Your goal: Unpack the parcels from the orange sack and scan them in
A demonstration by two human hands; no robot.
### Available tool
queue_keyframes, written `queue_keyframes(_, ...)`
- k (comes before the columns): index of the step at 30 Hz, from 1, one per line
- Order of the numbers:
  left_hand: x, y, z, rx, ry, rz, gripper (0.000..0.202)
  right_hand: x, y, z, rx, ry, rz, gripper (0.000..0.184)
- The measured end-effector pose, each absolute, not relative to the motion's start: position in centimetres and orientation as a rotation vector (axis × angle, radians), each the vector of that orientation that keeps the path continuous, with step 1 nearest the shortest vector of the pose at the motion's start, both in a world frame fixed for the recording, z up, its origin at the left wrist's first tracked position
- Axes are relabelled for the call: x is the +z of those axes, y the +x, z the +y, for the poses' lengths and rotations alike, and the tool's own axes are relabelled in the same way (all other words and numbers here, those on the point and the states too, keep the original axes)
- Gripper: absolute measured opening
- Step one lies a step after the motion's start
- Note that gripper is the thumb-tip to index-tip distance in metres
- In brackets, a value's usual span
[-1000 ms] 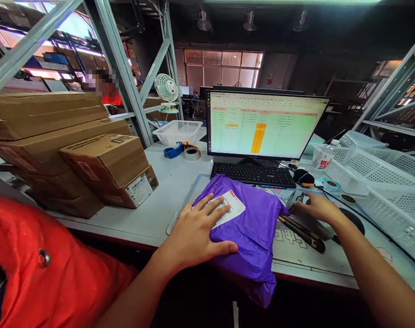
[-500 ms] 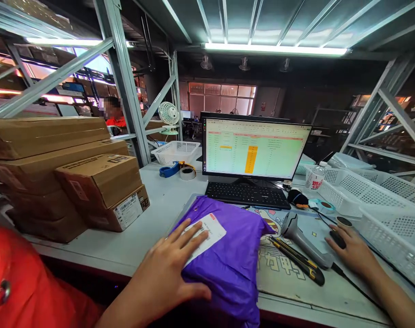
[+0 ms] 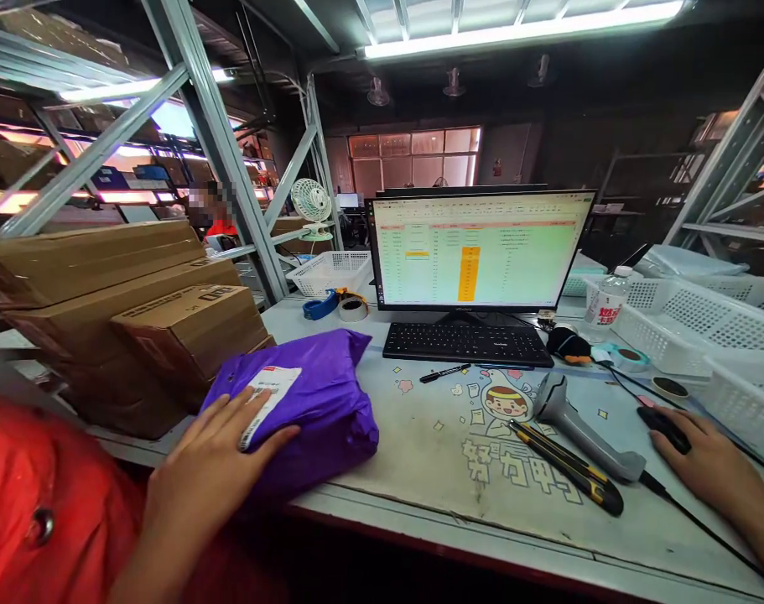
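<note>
1. On my left feed, the left hand (image 3: 215,449) lies flat on top of the parcel, fingers spread and open; it presses on the package without closing around it, and the fingertips reach the white shipping label (image 3: 269,403);
2. The parcel, a purple poly mailer (image 3: 319,403), sits at the front edge of the white workbench (image 3: 312,323), just beside the stacked cardboard boxes (image 3: 189,335);
3. I have the right hand (image 3: 702,457) curved over a black computer mouse (image 3: 663,428), holding it lightly, at the far right of the desk mat (image 3: 419,445);
4. Between the two hands, a grey barcode scanner (image 3: 583,432) lies on its side, touching or just beside a yellow-and-black utility knife (image 3: 567,466); neither hand touches them;
5. A black pen (image 3: 443,372) lies just in front of the keyboard (image 3: 468,344), below a monitor (image 3: 475,249) showing a spreadsheet;
6. Farther back, I can make out a blue tape dispenser (image 3: 319,307) and a tape roll (image 3: 353,309); white plastic baskets (image 3: 689,323) fill the right side;
7. A co-worker (image 3: 221,228) in red sits well beyond the boxes.
</note>
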State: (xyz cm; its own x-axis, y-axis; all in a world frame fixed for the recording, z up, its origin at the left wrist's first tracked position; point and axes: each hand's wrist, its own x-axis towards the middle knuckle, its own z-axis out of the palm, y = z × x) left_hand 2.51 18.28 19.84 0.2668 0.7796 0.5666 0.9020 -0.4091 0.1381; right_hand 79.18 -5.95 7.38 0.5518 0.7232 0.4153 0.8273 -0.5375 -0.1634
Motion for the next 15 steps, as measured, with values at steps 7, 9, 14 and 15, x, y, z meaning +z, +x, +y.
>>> queue_keyframes(7,21.4,3.3,20.1,-0.821,-2.301,-1.506,0.094,7.3,80.1,-5.7,-0.342,-2.457,-1.199,0.076)
queue_keyframes(9,21.2,3.2,20.0,-0.832,-2.276,-1.514,0.092,7.1,80.6,-5.5,-0.325,-2.466,-1.209,0.078)
queue_keyframes(14,20.8,3.6,19.7,-0.842,-2.261,-1.561,0.083,7.0,80.9,-5.4,-0.35,-2.447,-1.205,0.091)
queue_keyframes(15,20.8,3.7,19.7,-0.844,-2.26,-1.57,0.082,7.0,80.9,-5.4,-0.333,-2.443,-1.187,0.09)
